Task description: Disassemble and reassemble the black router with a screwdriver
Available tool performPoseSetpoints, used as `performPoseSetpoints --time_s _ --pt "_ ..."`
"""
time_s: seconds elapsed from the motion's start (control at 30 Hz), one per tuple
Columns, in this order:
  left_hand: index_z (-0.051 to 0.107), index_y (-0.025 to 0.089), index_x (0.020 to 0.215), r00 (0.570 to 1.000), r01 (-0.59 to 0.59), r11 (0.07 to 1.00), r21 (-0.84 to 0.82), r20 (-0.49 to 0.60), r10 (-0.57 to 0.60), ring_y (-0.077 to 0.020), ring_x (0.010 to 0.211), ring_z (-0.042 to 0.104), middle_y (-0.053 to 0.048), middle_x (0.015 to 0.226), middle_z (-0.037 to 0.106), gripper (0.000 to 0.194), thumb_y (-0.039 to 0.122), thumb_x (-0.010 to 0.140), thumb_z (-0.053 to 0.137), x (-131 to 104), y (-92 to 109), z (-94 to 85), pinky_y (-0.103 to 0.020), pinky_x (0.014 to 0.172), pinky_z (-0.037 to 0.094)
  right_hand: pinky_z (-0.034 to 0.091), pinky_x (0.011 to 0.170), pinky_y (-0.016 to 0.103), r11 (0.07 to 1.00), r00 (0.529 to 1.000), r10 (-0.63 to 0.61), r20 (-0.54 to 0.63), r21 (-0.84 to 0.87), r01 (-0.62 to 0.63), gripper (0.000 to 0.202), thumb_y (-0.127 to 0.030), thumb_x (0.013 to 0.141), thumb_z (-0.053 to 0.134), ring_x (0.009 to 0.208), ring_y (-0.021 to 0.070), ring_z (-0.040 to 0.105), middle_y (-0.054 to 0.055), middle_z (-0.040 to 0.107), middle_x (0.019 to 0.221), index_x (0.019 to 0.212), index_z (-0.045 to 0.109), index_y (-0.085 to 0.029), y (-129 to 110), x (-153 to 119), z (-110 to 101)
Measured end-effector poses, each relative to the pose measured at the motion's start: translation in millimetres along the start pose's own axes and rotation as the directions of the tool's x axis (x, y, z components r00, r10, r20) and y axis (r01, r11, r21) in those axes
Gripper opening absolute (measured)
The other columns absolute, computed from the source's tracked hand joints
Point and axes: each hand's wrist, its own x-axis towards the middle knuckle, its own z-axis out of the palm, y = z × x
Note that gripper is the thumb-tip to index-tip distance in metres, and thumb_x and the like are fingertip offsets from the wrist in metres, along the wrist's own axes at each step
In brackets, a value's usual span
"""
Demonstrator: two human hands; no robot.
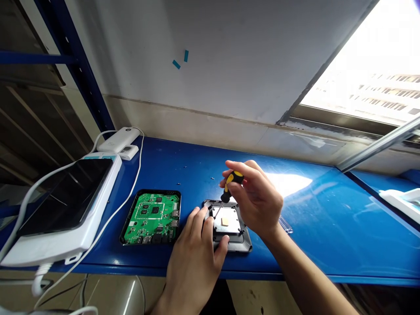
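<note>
My right hand (257,197) grips a yellow-and-black screwdriver (234,177). Its thin shaft slants down to the left, and the tip meets the upper-left corner of a silver metal plate (232,226). That plate, with a small tan pad (225,222) at its middle, sits inside a dark plastic cover (243,246). Across the cover's left side lies my left hand (198,249), fingers outstretched and thumb apart on its front part. Just left of that hand, a black casing (124,234) holds a green circuit board (149,218).
Several tiny screws (212,178) are scattered behind the casing on the blue table (197,159). A white device with a dark screen (67,192) and white cables (114,210) occupies the left. A clear plastic piece (286,224) lies beside my right wrist. A wall runs behind.
</note>
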Motion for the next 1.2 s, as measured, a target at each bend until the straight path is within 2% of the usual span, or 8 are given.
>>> performPoseSetpoints --time_s 0.13,0.23,0.4,0.53,0.73,0.83,0.93,1.2 --pt "0.058 0.017 0.114 1.0 -0.019 0.999 0.035 -0.002 0.019 -0.0336 0.125 0.065 -0.016 0.128 0.07 0.03 0.042 0.101 0.048 0 -1 -0.3 -0.045 0.091 0.063 0.055 0.059 0.034 0.996 0.996 -0.078 -0.037 -0.038 0.076 0.029 -0.034 0.085 0.082 0.072 0.0176 0.059 0.001 0.059 0.083 0.112 0.071 -0.029 4 1 2" --pt "0.058 0.018 0.114 1.0 -0.012 1.0 0.029 -0.006 0.012 -0.0329 0.125 0.065 -0.015 0.129 0.069 0.029 0.043 0.101 0.049 0 -2 0.3 -0.045 0.093 0.063 0.057 0.062 0.035 0.996 0.995 -0.089 -0.039 0.029 0.09 0.023 -0.043 0.096 0.067 0.074 0.0177 0.062 0.003 0.06 0.088 0.112 0.07 -0.028 2 -2 4" --pt "0.057 0.017 0.114 1.0 -0.015 1.0 0.025 0.006 0.015 -0.0339 0.126 0.064 -0.017 0.13 0.069 0.029 0.041 0.099 0.053 0 -1 -0.1 -0.046 0.093 0.063 0.065 0.075 0.039 0.985 0.998 0.06 -0.001 0.162 -0.059 0.034 -0.02 0.106 0.039 0.089 0.0178 0.072 0.006 0.066 0.112 0.129 0.064 -0.028 -7 -5 5" --pt "0.058 0.015 0.114 0.999 -0.02 0.999 0.031 0.039 0.019 -0.035 0.126 0.064 -0.018 0.13 0.069 0.029 0.039 0.097 0.056 1 -1 -1.9 -0.048 0.094 0.062 0.064 0.063 0.032 0.996 0.999 0.05 -0.019 0.072 -0.049 0.034 -0.015 0.099 0.057 0.079 0.0153 0.071 0.004 0.067 0.104 0.13 0.066 -0.029 -8 -3 3" --pt "0.057 0.016 0.116 0.999 -0.027 0.999 0.045 0.03 0.026 -0.0358 0.126 0.064 -0.018 0.128 0.07 0.03 0.04 0.098 0.054 0 -1 -2.1 -0.048 0.092 0.063 0.055 0.052 0.031 0.985 0.979 -0.122 -0.162 -0.144 0.099 0.025 -0.027 0.081 0.085 0.065 0.0155 0.057 -0.001 0.056 0.076 0.104 0.075 -0.029 2 2 1" --pt "0.057 0.016 0.116 1.0 -0.028 0.999 0.033 0.014 0.028 -0.035 0.125 0.065 -0.018 0.128 0.07 0.031 0.041 0.099 0.052 0 -1 -1.3 -0.047 0.092 0.063 0.058 0.055 0.033 0.994 0.986 -0.076 -0.145 -0.085 0.064 0.017 -0.03 0.098 0.064 0.067 0.0158 0.064 0.003 0.061 0.087 0.111 0.074 -0.028 3 -1 1" --pt "0.058 0.016 0.115 1.0 -0.019 1.0 0.023 0.014 0.019 -0.0339 0.126 0.064 -0.017 0.129 0.069 0.03 0.041 0.1 0.051 0 -1 -0.4 -0.046 0.093 0.063 0.064 0.065 0.035 1.0 0.996 -0.003 -0.091 -0.015 0.001 0.035 -0.021 0.106 0.042 0.077 0.0167 0.072 0.006 0.068 0.105 0.128 0.068 -0.029 -2 -4 3" --pt "0.057 0.016 0.118 0.999 -0.006 0.999 0.032 0.035 0.005 -0.0341 0.128 0.063 -0.017 0.131 0.069 0.031 0.04 0.099 0.053 -1 -1 0.2 -0.047 0.095 0.062 0.061 0.064 0.036 0.995 0.993 -0.068 -0.1 -0.083 0.06 0.042 -0.02 0.088 0.077 0.077 0.0186 0.067 0.003 0.066 0.089 0.128 0.07 -0.032 0 -1 2"
